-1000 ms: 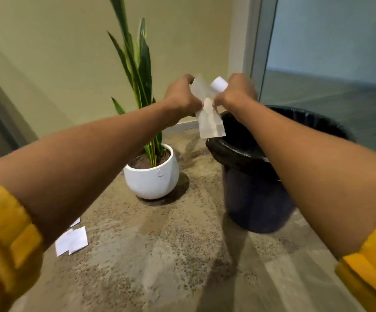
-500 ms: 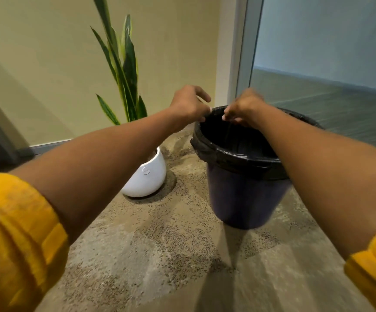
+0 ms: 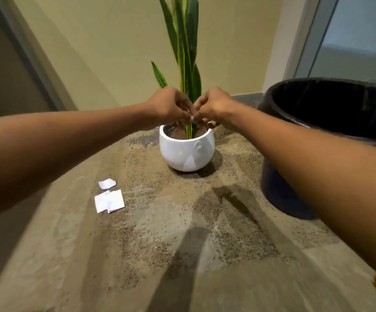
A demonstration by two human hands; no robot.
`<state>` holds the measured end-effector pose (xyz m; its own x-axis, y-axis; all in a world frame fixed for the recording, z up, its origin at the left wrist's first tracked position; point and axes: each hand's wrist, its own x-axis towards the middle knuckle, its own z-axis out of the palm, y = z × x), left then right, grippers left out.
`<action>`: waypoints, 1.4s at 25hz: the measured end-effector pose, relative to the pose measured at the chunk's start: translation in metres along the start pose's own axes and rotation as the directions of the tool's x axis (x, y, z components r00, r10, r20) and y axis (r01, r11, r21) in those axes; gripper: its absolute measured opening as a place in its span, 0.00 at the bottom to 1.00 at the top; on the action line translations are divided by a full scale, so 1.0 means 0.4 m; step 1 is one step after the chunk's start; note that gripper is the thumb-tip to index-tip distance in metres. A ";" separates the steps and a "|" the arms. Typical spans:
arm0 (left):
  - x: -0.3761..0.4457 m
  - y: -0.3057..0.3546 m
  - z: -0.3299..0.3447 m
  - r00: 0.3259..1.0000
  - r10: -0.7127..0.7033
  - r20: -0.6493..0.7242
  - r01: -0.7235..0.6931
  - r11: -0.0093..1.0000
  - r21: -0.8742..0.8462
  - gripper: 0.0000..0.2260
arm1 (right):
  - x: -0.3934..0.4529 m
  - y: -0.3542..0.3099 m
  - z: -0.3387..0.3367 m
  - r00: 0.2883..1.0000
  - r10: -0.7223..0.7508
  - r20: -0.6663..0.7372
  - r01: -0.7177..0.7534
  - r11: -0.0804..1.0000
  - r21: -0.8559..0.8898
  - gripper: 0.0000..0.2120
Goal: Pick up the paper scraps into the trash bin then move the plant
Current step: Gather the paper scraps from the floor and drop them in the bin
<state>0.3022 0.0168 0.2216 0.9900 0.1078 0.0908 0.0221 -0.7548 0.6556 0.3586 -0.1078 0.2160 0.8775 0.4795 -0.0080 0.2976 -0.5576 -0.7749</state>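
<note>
Hands over the pot | left hand (image 3: 171, 104) and right hand (image 3: 214, 104) curled, grip unclear | paper scraps (image 3: 109, 200) lower-left on floor, nearer left | trash bin (image 3: 317, 91) right

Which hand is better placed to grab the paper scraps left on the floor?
Left, probably. The paper scraps lie left of the white plant pot, on the left hand side; the right hand would cross over.

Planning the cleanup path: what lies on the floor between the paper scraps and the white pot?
Head view: only bare speckled floor lies between the paper scraps and the white pot.
</note>
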 end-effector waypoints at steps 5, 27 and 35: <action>-0.043 -0.301 -0.029 0.976 -0.180 0.125 0.183 0.983 -0.010 0.06 | 0.028 0.031 0.261 0.977 -0.010 0.213 0.013 1.000 -0.015 0.07; -0.138 -0.840 -0.005 0.846 -0.430 0.314 0.242 0.836 0.493 0.29 | 0.135 0.112 0.839 0.900 -0.031 0.436 0.211 0.904 -0.372 0.32; -0.176 -0.859 -0.023 0.862 -0.438 0.255 0.409 0.899 0.160 0.11 | 0.159 0.149 0.799 0.931 0.062 0.359 -0.074 0.997 0.018 0.18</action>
<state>0.2235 0.2747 -0.0031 0.8795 0.2583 -0.3996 0.4466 -0.7377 0.5062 0.3121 0.1062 -0.0326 0.7004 0.6554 -0.2827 0.2254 -0.5790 -0.7836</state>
